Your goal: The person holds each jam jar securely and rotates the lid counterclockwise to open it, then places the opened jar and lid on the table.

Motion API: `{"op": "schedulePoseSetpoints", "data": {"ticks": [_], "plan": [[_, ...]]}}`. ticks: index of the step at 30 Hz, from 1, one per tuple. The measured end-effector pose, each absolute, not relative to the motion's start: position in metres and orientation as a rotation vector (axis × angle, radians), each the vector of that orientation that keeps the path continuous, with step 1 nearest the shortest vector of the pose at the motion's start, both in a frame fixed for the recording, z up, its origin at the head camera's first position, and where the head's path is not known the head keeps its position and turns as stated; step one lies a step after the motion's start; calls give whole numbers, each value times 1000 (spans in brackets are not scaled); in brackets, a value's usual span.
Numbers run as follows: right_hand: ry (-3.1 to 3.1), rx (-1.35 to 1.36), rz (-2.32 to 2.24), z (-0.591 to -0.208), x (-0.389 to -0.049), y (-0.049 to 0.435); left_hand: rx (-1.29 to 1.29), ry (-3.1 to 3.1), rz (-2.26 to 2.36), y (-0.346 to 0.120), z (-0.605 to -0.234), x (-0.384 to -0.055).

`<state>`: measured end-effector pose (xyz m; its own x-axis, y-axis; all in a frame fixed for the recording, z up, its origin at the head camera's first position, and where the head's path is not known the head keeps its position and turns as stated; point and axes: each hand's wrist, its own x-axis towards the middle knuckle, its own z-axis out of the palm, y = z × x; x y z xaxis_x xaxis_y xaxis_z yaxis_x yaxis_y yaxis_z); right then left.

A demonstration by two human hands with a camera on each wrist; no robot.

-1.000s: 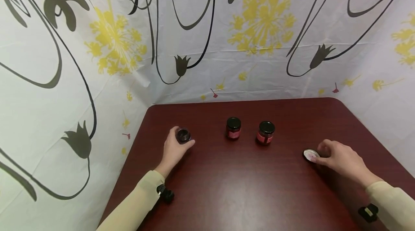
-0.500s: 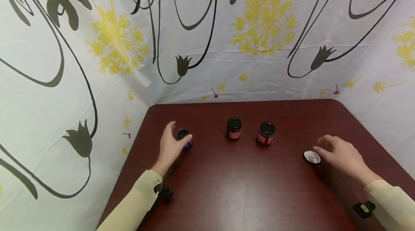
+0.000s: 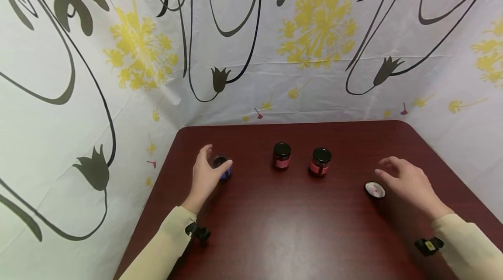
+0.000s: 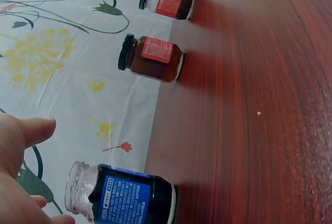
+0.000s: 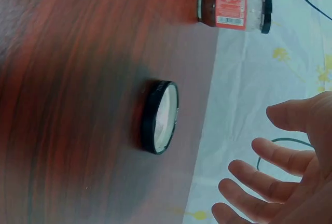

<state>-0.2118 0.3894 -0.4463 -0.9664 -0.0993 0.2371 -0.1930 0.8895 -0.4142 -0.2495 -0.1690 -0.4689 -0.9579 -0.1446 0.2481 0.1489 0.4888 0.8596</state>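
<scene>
An uncapped glass jar with a blue label and dark contents stands upright on the table's left. My left hand is beside it, thumb and fingers spread apart around its near side, and the left wrist view shows the fingers off the glass at its mouth. To the right, a black jar lid lies with its white inside facing up. My right hand hovers just beyond the lid, fingers loosely bent and holding nothing; in the right wrist view the fingers are apart from the lid.
Two capped jars with red labels stand between the hands: one nearer the middle, the other to its right. The dark red wooden table meets a patterned white cloth behind and at both sides.
My left hand has loosened from the blue-labelled jar, leaving it standing on the table. My right hand has let go of the lid, now flat on the table, and risen away from it.
</scene>
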Motion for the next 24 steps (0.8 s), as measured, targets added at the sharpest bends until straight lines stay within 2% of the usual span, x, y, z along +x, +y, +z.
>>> {"op": "schedulePoseSetpoints", "data": {"ticks": [24], "plan": [[-2756,237,760,-431,-219,362,-91,-2391,-1379,-150,-449,-241]]}}
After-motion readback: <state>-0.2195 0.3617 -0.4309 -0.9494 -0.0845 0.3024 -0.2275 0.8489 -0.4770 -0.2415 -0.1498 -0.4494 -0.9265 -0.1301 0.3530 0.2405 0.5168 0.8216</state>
